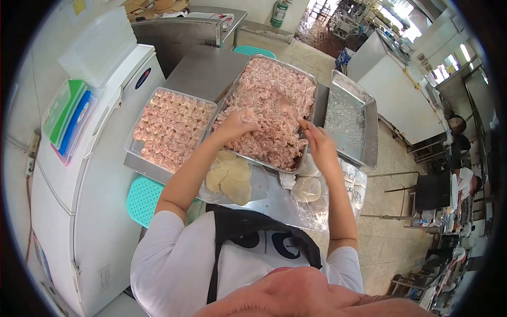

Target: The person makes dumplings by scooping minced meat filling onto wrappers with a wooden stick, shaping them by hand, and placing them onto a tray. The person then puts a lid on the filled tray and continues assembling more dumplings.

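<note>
My right hand [320, 142] is wrapped round the wooden handle of a spatula [302, 123], whose motion-blurred blade is over the ground meat [269, 90]. This pink meat fills a deep metal tray [285, 171] in front of me. Above the near left part of the meat, my left hand [238, 127] is closed with curled fingers; what lies inside them is hidden. Left of it, a clear plastic tray [131, 148] holds rows of meat-filled dumplings [171, 127]. Round, pale yellow dumpling wrappers [232, 177] lie loosely overlapping on plastic below my left forearm.
A metal tray [369, 129] smeared with residue stands at the right. Plastic-wrapped packs of wrappers [306, 188] lie near my right forearm. A white freezer [113, 174] borders the left side, bearing stacked clear containers [100, 47] and coloured lids [71, 119]. A turquoise stool [143, 201] stands beside it.
</note>
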A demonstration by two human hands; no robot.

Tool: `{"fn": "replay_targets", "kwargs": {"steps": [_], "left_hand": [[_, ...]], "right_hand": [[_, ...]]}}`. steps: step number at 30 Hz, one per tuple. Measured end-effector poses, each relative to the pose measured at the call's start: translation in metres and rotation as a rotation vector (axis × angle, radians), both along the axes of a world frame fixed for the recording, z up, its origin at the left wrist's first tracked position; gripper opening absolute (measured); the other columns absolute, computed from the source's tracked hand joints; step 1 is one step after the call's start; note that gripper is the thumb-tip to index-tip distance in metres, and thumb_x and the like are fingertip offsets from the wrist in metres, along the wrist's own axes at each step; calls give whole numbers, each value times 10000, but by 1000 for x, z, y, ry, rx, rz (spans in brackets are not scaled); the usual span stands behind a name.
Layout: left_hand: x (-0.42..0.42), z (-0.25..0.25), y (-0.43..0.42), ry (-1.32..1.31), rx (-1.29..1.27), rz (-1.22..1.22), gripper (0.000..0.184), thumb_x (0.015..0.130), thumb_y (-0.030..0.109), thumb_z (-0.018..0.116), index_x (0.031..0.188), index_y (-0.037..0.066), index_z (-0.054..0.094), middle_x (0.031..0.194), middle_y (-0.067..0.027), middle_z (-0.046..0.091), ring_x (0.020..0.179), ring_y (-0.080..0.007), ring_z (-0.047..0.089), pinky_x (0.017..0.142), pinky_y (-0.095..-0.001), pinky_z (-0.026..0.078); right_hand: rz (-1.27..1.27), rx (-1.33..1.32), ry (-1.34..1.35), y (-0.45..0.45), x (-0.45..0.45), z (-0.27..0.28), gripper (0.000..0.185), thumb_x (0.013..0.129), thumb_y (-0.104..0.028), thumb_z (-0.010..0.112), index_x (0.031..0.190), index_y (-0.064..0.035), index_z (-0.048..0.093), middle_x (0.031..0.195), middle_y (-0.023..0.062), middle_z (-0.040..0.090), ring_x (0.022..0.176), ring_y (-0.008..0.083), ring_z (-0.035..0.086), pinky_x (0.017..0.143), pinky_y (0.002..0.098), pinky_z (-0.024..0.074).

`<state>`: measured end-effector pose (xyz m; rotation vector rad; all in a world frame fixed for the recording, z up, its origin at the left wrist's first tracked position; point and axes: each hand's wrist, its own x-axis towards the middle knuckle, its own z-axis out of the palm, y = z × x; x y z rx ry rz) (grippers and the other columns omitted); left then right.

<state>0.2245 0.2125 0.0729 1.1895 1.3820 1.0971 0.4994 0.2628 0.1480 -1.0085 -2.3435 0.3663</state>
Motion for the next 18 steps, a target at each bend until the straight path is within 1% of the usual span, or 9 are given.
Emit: {"fn": "replay_targets", "kwargs": {"steps": [1, 3, 5, 6, 8, 9, 11, 15, 18], "left_hand": [[1, 5, -2, 30, -25, 22, 479, 758, 261, 756, 1117, -8, 588, 817, -101, 667, 692, -166, 626, 642, -294, 504], [1, -8, -3, 62, -57, 37, 554, 764, 269, 755, 1200, -7, 552, 820, -112, 666, 667, -162, 625, 621, -287, 504], [-5, -42, 2, 649, 581, 170, 716, 773, 260, 762, 1350, 6, 424, 890, -166, 671, 737, -180, 645, 679, -300, 516], [1, -22, -5, 647, 577, 178, 716, 773, 260, 762, 1350, 6, 424, 890, -166, 671, 737, -180, 645, 679, -300, 516], [15, 42, -26, 308, -139, 41, 834, 749, 284, 800, 1398, 11, 351, 974, -101, 675, 882, -173, 652, 823, -311, 502], [16, 38, -25, 310, -139, 39, 834, 749, 284, 800, 1398, 11, 351, 974, -101, 675, 882, -173, 652, 823, -311, 502], [19, 25, -24, 328, 343, 6, 817, 744, 332, 795, 1396, 45, 395, 1056, -192, 665, 1019, -305, 629, 899, -379, 470], [27, 29, -26, 473, 370, -5, 736, 720, 325, 824, 1323, 75, 484, 1059, -110, 682, 966, -229, 649, 897, -344, 480], [32, 40, -31, 550, 64, 85, 632, 700, 278, 837, 1234, 76, 566, 1108, -100, 673, 1014, -241, 637, 908, -347, 475]], "right_hand": [[-1, -3, 0, 6, -2, -28, 250, 921, -146, 539, 1150, -109, 635, 906, 167, 643, 816, 341, 639, 688, 408, 506], [35, 122, -406, 15, -2, -81, 253, 919, -144, 507, 1148, -125, 612, 873, 146, 627, 793, 343, 640, 678, 434, 512], [4, 60, -488, 11, 13, -61, 248, 914, -143, 500, 1134, -124, 612, 853, 138, 623, 784, 341, 642, 675, 438, 517], [-21, -9, -581, 8, 22, -41, 243, 908, -143, 492, 1119, -122, 611, 833, 131, 619, 776, 338, 643, 673, 442, 521], [-1, 45, -588, 1, 37, -1, 268, 905, -128, 489, 1150, -123, 596, 784, 119, 597, 744, 333, 640, 650, 439, 519], [-20, 105, -527, 5, 41, 6, 275, 895, -115, 494, 1150, -112, 597, 782, 117, 588, 747, 328, 638, 642, 434, 519], [-21, 186, -378, 16, 41, 4, 311, 863, -66, 505, 1162, -74, 589, 828, 137, 560, 806, 327, 623, 667, 433, 515], [126, 292, -333, 26, 27, -66, 353, 839, -23, 502, 1183, -47, 579, 892, 163, 547, 862, 336, 605, 722, 432, 507], [286, 179, -273, 14, 45, -63, 375, 868, -47, 473, 1231, -66, 563, 908, 175, 553, 802, 349, 609, 705, 425, 501]]}}
